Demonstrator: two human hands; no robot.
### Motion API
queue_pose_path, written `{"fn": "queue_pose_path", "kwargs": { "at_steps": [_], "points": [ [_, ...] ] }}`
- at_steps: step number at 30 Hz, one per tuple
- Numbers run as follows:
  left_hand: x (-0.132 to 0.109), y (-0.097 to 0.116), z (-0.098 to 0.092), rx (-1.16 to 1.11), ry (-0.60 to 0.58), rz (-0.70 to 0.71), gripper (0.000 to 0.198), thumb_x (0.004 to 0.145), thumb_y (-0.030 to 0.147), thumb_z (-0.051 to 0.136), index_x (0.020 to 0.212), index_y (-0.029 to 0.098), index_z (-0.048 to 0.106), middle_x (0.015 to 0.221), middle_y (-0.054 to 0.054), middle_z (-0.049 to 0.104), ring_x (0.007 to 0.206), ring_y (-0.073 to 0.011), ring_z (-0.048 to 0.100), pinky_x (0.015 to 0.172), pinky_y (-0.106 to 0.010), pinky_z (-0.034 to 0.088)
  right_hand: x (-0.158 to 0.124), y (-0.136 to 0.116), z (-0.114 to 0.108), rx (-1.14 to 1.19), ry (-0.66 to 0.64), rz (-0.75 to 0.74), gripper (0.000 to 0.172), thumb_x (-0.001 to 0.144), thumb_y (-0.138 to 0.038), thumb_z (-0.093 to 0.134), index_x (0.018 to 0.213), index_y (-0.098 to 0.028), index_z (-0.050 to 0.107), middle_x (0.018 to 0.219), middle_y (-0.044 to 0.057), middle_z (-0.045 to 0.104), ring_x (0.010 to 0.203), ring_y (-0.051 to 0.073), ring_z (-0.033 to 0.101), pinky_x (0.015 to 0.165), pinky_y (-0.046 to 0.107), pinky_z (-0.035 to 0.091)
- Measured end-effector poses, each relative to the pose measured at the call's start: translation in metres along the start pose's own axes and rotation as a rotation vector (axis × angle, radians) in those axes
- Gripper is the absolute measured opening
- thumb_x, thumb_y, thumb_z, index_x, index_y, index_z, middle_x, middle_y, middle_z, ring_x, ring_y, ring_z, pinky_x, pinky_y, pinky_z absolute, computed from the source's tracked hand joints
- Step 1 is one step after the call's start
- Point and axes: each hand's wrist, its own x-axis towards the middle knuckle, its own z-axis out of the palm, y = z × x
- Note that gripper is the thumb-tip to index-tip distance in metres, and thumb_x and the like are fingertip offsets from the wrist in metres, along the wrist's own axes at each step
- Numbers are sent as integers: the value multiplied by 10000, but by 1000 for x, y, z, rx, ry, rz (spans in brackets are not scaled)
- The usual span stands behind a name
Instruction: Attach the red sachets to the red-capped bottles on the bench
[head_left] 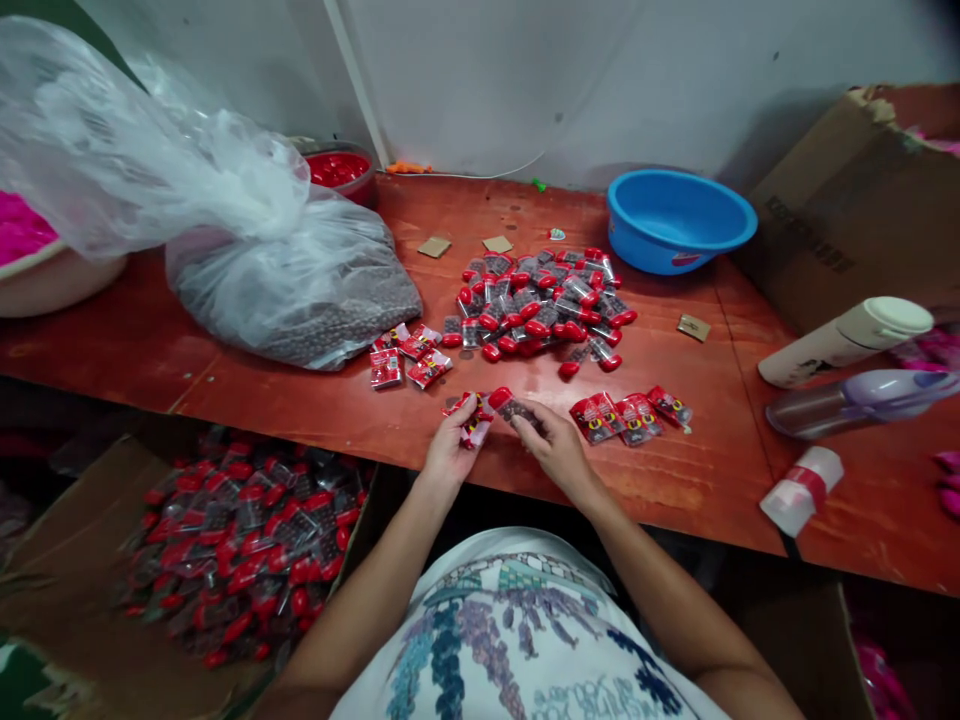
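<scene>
red packet (pixel 477 430) in left hand (pixel 450 445); container (pixel 502 399), right hand (pixel 556 445) (forearms (pixel 409 535) converging)

The print on the red packet (pixel 474 433) in my left hand (pixel 450 447) is too small to read, and my grip covers part of it. My right hand (pixel 555 445) hides the lower end of the red-capped container (pixel 505 403). The clear plastic bag (pixel 292 275) conceals part of the red bowl (pixel 366 187); the left edge crops the pale basin (pixel 67 287). The tabletop (pixel 675 490) obscures part of the lower carton (pixel 75 545). The right edge truncates the purple-topped bottle (pixel 847 402) and the cardboard box (pixel 817 205), whose lettering is blurred. The bottom edge cuts off my shirt (pixel 525 640).
</scene>
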Motion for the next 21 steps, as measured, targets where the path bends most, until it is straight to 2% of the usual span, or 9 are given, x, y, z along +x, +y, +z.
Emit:
{"fn": "queue_pose_path", "kwargs": {
  "at_steps": [5, 9, 12, 17, 21],
  "points": [
    [1, -3, 1, 31, -12, 8, 115, 785, 21, 605, 739, 117, 648, 718, -38, 692, 612, -108, 654, 608, -201, 549, -3, 8, 3, 38, 81, 72, 335, 878, -310, 492, 1172, -205, 616, 993, 45, 686, 781, 164, 621, 667, 252, 493],
    [0, -4, 2, 52, -25, 37, 105, 757, 15, 626, 717, 109, 649, 709, -42, 691, 614, -112, 652, 625, -210, 545, -6, 8, 4, 46, 19, 73, 330, 869, -323, 503, 1146, -207, 640, 962, 40, 693, 766, 164, 618, 620, 232, 488],
    [-2, -5, 2, 81, -54, 84, 88, 712, 24, 671, 718, 110, 657, 715, -39, 695, 636, -123, 657, 657, -230, 546, -7, 9, 5, 84, 28, 102, 339, 860, -341, 512, 1144, -210, 643, 944, 39, 687, 714, 151, 604, 567, 218, 475],
    [-5, -2, 3, 143, -78, 178, 180, 600, 58, 769, 735, 114, 664, 702, -18, 696, 617, -119, 646, 646, -236, 533, -9, 12, 4, 252, -97, 213, 357, 838, -357, 537, 1141, -201, 644, 758, -4, 631, 507, 89, 487, 465, 198, 422],
    [-7, -1, 5, 188, -95, 224, 262, 541, 93, 813, 757, 120, 667, 699, -12, 694, 603, -127, 642, 634, -251, 526, -11, 10, 1, 281, -149, 231, 379, 830, -366, 549, 1158, -198, 638, 739, -20, 608, 499, 75, 465, 463, 192, 408]
  ]
}}
